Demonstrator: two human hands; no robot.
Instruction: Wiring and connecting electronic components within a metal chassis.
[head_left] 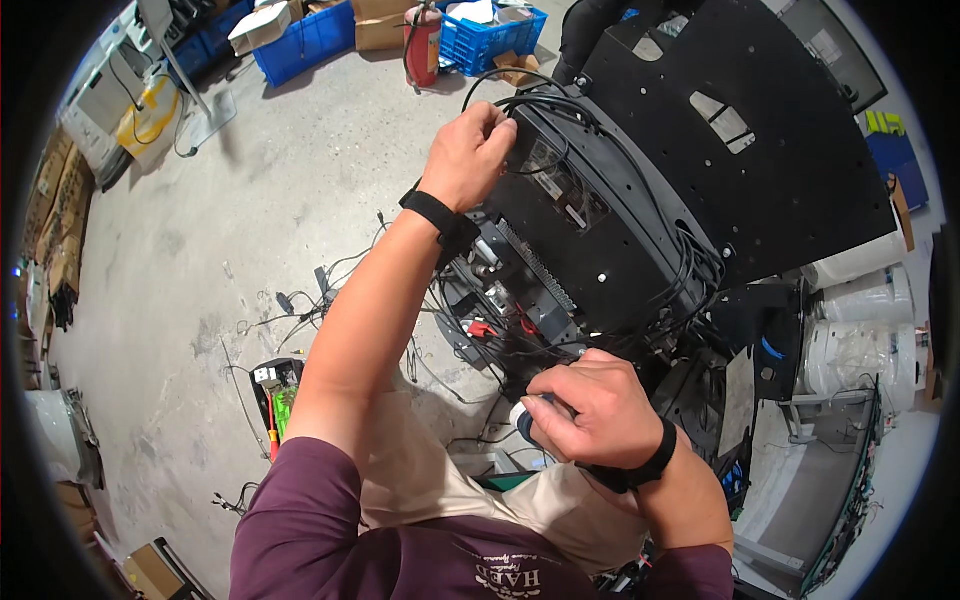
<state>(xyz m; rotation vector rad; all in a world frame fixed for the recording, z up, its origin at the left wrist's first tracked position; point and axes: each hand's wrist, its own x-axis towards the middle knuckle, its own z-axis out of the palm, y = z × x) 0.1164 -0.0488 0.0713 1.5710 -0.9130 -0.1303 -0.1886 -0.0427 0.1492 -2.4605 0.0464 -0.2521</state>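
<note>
My left hand is closed, its fingers pinching a black cable at the far left corner of a black metal machine frame. More black cables run along the frame's raised edge toward a bundle on its right. Close to my body, my right hand is curled around a small object whose white and dark end pokes out; the rest is hidden by the fingers. Between the hands lie tangled wires and a red connector. A large black panel with cut-outs rises at the far right.
Loose cables trail over the floor left of the machine. A dark tray with green items sits by my left elbow, a red-and-yellow screwdriver beside it. Farther off stand a fire extinguisher and blue crates. White wrapped rolls stand right.
</note>
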